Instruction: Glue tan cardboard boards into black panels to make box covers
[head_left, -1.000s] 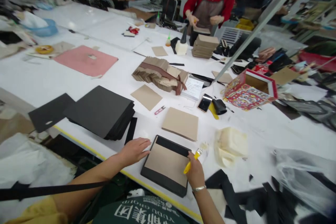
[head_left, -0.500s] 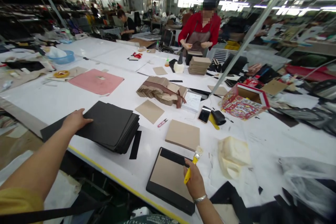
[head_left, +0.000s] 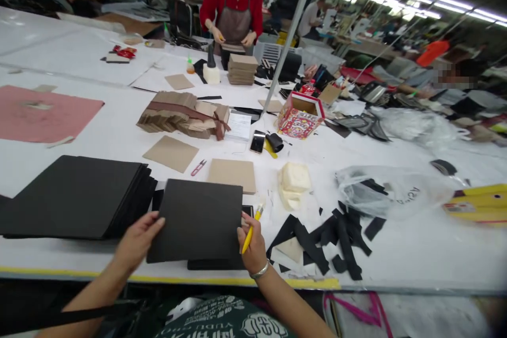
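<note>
A flat black sheet (head_left: 200, 222) is held up in front of me, tilted over the table. My left hand (head_left: 138, 240) is closed on its left edge, thumb on top. At the opposite edge, my right hand (head_left: 253, 248) grips a yellow-handled brush (head_left: 247, 238), bristles pointing up and away; its fingers also meet the sheet's edge. Underneath lies a black panel (head_left: 216, 264), mostly covered by the sheet. To the left is a stack of similar black sheets (head_left: 75, 195). Beige boards (head_left: 232, 175) rest just beyond the held sheet.
Right of the boards stands a cut-open whitish plastic container (head_left: 293, 182). Black scraps (head_left: 317, 243) and a clear plastic bag (head_left: 380, 190) lie farther right. Thread snips (head_left: 198, 168), a phone (head_left: 257, 141) and a red patterned box (head_left: 300, 116) are beyond. A co-worker (head_left: 233, 10) stands across the table.
My left hand has come off the stack, bringing a black sheet rightward over the panel. My right hand, still with the brush, has reached the sheet's right edge. The view has turned right.
</note>
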The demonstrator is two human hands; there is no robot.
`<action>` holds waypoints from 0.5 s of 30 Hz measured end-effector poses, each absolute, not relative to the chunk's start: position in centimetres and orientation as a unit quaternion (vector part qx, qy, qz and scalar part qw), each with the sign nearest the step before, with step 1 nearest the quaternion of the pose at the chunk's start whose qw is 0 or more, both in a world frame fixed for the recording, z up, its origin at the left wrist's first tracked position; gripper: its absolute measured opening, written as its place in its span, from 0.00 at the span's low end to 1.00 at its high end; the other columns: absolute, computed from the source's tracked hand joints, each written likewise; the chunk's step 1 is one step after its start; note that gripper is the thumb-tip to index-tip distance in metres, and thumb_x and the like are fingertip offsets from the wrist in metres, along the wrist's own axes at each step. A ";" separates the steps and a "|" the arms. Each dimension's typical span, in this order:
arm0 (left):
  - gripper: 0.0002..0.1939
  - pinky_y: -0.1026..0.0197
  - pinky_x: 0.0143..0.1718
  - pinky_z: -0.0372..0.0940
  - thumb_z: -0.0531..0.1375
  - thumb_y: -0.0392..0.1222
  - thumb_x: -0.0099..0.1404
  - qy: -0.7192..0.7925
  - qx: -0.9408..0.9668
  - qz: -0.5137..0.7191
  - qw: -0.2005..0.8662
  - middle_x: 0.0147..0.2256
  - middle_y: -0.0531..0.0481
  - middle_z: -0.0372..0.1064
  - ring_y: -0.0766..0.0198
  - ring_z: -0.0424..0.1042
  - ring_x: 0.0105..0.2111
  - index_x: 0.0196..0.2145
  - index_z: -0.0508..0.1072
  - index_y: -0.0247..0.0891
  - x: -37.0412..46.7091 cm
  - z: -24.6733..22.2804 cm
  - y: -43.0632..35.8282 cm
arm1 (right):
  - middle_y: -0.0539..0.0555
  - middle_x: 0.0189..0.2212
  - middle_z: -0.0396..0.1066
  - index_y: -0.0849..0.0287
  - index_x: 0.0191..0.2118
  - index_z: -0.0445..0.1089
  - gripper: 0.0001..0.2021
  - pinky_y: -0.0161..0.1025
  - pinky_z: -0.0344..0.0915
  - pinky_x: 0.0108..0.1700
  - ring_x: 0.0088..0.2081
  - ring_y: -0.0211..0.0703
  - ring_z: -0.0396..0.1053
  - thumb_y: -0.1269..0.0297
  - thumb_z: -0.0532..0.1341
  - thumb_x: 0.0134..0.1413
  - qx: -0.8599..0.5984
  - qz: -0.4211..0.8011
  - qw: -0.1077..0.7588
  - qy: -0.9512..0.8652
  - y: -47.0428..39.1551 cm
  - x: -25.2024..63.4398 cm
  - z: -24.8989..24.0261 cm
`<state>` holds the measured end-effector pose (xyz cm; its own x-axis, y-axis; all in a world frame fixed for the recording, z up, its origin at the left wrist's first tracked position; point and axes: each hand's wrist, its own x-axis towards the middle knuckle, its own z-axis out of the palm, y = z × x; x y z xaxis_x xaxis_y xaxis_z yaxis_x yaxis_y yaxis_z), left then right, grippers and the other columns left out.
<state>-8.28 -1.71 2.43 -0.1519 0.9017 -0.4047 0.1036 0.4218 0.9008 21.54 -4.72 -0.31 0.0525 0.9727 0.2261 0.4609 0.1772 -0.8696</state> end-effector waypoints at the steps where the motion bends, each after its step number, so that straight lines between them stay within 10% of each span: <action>1: 0.23 0.59 0.35 0.66 0.56 0.57 0.52 0.644 0.398 0.362 0.544 0.30 0.53 0.71 0.63 0.70 0.30 0.39 0.65 0.38 -6.0 0.8 -2.1 | 0.60 0.49 0.61 0.58 0.51 0.53 0.17 0.43 0.66 0.47 0.46 0.43 0.66 0.67 0.53 0.55 -0.597 0.256 0.431 -0.626 -4.9 22.3 -1.4; 15: 0.12 0.64 0.26 0.56 0.50 0.49 0.58 0.679 0.642 0.078 0.347 0.21 0.54 0.65 0.65 0.65 0.22 0.25 0.61 0.40 -1.8 -7.3 -2.5 | 0.56 0.35 0.66 0.58 0.46 0.61 0.14 0.36 0.63 0.31 0.32 0.42 0.68 0.65 0.57 0.52 -0.725 0.135 0.102 -0.667 -4.9 25.9 -7.0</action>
